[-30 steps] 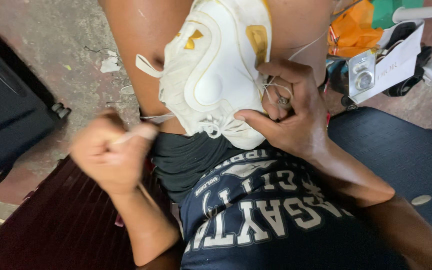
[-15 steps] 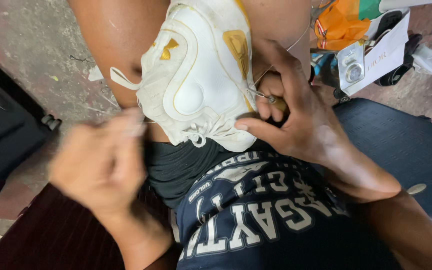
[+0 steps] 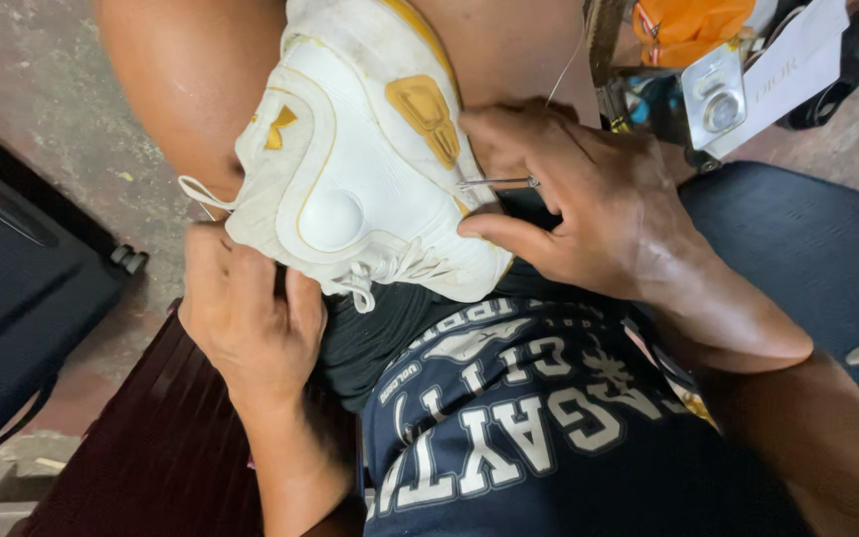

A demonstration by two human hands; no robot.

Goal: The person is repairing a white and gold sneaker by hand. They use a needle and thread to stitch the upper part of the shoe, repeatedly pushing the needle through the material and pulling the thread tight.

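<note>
Resting between the knees, the white-and-gold leather sneaker (image 3: 360,169) looks light but stiff; left hand (image 3: 251,318) fingers curl under its heel, right hand (image 3: 589,209) fingers pinch a thin metal needle (image 3: 497,183).

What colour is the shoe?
The shoe is white with yellow-gold patches, seen best in the head view.

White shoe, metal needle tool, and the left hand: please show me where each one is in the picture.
white shoe (image 3: 350,169), head view, on its upper side panel
metal needle tool (image 3: 494,183), head view, on its thin shaft
left hand (image 3: 251,318), head view, on its back
</note>
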